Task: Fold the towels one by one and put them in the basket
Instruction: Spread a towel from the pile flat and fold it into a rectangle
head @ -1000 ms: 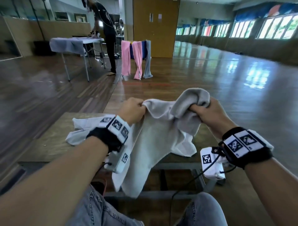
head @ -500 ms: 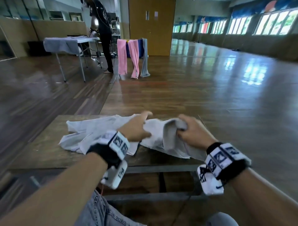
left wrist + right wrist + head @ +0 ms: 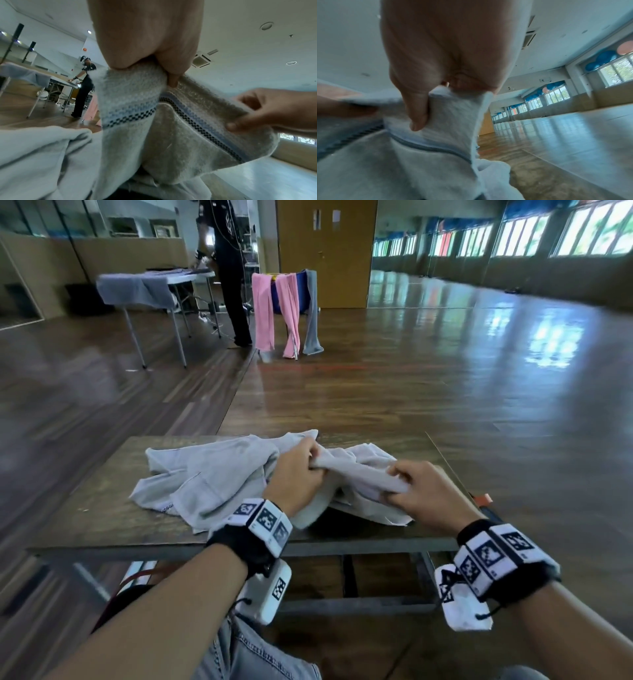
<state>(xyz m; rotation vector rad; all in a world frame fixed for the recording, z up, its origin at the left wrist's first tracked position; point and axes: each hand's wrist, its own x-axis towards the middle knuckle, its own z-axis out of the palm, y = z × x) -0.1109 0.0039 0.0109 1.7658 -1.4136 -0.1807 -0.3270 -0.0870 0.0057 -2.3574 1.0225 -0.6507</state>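
Note:
Two light grey towels lie bunched on a low wooden table (image 3: 102, 525). One towel (image 3: 212, 474) is spread on the table's left half. My left hand (image 3: 310, 465) and right hand (image 3: 400, 484) each grip the bordered edge of the other towel (image 3: 356, 474), which stretches between them just above the table. In the left wrist view my left hand (image 3: 154, 65) pinches the towel (image 3: 130, 94) by its blue and dark checked stripe, with the right hand (image 3: 257, 112) gripping further along. The right wrist view shows my right hand (image 3: 436, 94) curled over the towel (image 3: 450, 121). I see no basket.
A drying rack (image 3: 287, 302) draped with pink and grey towels stands on the wooden floor beyond. A person (image 3: 233, 285) stands at a cloth-covered folding table (image 3: 154, 285) at the far left. A small red object (image 3: 483, 499) sits at my table's right edge.
Both hands came down from chest height to the table, bringing the towel with them. The towel now lies mostly on the table, and my hands have drawn apart along its edge.

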